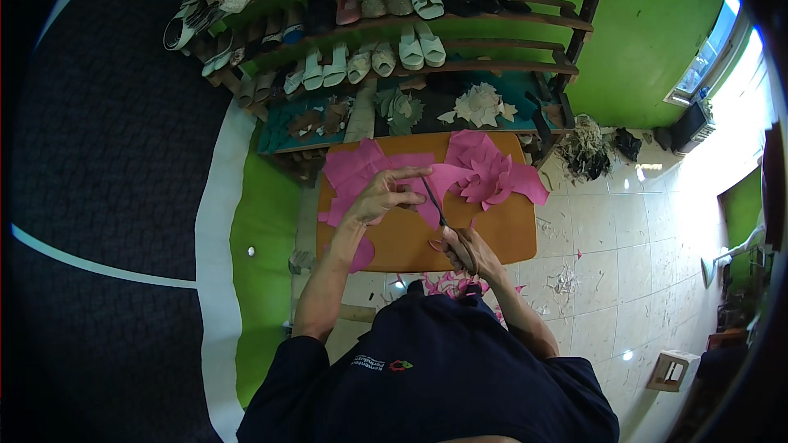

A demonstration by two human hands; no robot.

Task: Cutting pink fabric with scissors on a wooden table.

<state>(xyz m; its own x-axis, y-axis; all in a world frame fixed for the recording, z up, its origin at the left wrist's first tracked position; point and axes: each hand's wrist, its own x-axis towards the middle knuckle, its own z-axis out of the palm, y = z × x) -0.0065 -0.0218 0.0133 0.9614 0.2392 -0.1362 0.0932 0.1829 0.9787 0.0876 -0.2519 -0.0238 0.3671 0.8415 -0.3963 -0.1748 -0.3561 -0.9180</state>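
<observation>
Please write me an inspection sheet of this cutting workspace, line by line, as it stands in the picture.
Surface: orange board, largely covered by pink material.
Job's things: pink sheet being cut; scissors with blades in it; pile of cut pink pieces at the board's far right.
Clutter: pink offcuts at the near edge; pale scraps on the tiled floor.
Grippers: left hand presses the sheet flat, forefinger extended; right hand grips the scissor handles.
Cables: nothing seen.
Surroundings: wooden shelves of sandals and cut parts, green wall, window at right, small box on the floor.
</observation>
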